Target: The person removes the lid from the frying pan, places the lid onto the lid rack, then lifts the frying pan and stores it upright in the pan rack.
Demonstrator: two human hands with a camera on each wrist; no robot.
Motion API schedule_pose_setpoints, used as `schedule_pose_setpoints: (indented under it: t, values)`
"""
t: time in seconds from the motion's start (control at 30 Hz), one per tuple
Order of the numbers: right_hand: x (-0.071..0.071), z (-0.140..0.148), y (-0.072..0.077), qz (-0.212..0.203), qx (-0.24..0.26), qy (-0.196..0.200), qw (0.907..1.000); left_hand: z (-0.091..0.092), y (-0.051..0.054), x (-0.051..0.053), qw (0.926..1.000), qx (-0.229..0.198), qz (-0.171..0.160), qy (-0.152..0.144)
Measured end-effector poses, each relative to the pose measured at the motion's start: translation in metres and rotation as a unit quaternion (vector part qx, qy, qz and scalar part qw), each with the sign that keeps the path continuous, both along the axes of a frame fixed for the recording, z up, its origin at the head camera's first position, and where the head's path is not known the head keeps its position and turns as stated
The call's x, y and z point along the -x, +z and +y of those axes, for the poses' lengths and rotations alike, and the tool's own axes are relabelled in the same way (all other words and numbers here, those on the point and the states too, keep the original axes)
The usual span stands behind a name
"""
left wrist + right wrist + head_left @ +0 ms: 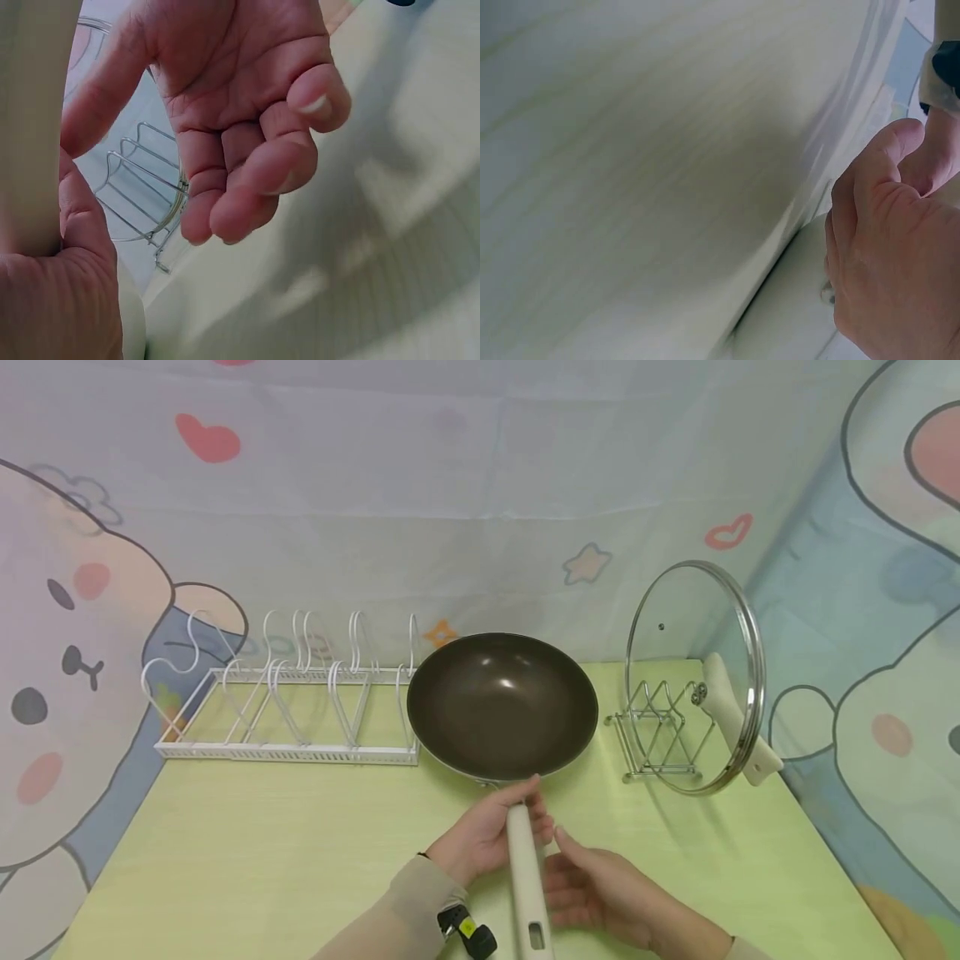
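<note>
A deep frying pan (502, 710) with a dark brown inside and a long cream handle (528, 877) is at the middle of the table, its handle pointing toward me. My left hand (491, 831) holds the handle close to the pan, with fingers showing on its right side. Just right of the handle is my right hand (600, 889), its fingers loosely bent and holding nothing. The left wrist view shows the palm of this right hand (240, 105) beside the cream handle (30, 127). In the right wrist view, the pan's pale outer side (780, 300) is partly hidden behind the right hand (900, 255).
A white wire rack (292, 752) with upright loops stands left of the pan, close to its rim. On the right, a glass lid (753, 668) with a cream handle (727, 710) stands upright in a small metal rack (663, 768). A patterned cloth (450, 485) hangs behind.
</note>
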State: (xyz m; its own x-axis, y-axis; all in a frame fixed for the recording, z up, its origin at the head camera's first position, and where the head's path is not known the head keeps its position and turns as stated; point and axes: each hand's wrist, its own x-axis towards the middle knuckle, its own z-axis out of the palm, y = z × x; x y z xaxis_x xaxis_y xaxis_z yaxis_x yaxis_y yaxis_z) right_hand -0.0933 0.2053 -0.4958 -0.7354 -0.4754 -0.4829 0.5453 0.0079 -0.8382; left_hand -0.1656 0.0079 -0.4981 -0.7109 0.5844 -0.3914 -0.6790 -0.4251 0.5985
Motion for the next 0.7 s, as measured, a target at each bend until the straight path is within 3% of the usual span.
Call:
schedule_pose_setpoints:
  t: [0.23, 0.53, 0.7]
  values:
    - [-0.005, -0.007, 0.005, -0.011, 0.016, 0.011, 0.9997, 0.003, 0.000, 0.001, 1.0000, -0.005, 0.000, 0.000]
    - [-0.012, -0.027, 0.020, 0.012, 0.015, 0.029, 0.9994, 0.004, 0.000, 0.001, 0.9992, -0.029, -0.027, -0.004]
    - [-0.015, -0.041, 0.026, 0.006, 0.010, 0.016, 0.9998, 0.002, 0.001, 0.000, 0.9985, -0.042, -0.033, -0.011]
